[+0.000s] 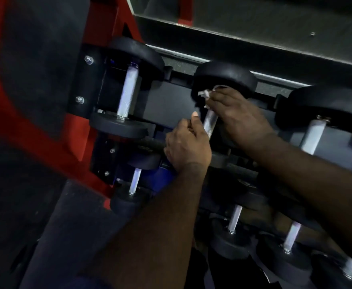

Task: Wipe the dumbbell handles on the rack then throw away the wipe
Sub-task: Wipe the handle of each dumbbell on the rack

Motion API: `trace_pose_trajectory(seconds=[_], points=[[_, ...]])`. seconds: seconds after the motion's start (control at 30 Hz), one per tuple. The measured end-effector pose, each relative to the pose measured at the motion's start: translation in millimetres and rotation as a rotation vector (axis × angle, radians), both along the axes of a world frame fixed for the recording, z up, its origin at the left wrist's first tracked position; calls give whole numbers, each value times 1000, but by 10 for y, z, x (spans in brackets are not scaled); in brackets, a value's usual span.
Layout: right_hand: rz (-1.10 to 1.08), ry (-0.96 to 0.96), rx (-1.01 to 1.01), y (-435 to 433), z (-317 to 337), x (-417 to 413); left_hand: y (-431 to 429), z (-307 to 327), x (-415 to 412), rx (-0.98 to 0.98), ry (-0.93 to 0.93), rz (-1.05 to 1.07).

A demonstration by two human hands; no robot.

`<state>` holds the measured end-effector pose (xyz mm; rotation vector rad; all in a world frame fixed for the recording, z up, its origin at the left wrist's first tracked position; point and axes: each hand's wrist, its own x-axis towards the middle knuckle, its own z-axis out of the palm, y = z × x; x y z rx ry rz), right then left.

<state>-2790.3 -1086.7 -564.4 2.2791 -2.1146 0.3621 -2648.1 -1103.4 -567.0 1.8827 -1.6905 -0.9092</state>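
Observation:
Black dumbbells with knurled silver handles lie on a dark rack with a red frame (pixel 52 130). My right hand (pixel 235 113) is wrapped around the upper part of the middle dumbbell's handle (pixel 209 124), pressing a crumpled white wipe (pixel 207 93) against it just under the far weight head (pixel 225 78). My left hand (pixel 186 144) is closed on the near end of the same dumbbell, thumb up beside the handle. The near head of this dumbbell is hidden by my hands.
On the top tier, another dumbbell (pixel 128 92) lies to the left and a third (pixel 314 134) to the right. Smaller dumbbells (pixel 234 220) fill the lower tier. A grey ledge (pixel 254 36) runs behind the rack. Dark floor lies at the left.

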Motion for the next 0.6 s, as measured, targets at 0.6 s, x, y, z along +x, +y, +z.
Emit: trace_pose_trajectory(seconds=[0.6], points=[[162,669,655,-673,413,403,17,-102,-16,-96,171,131]])
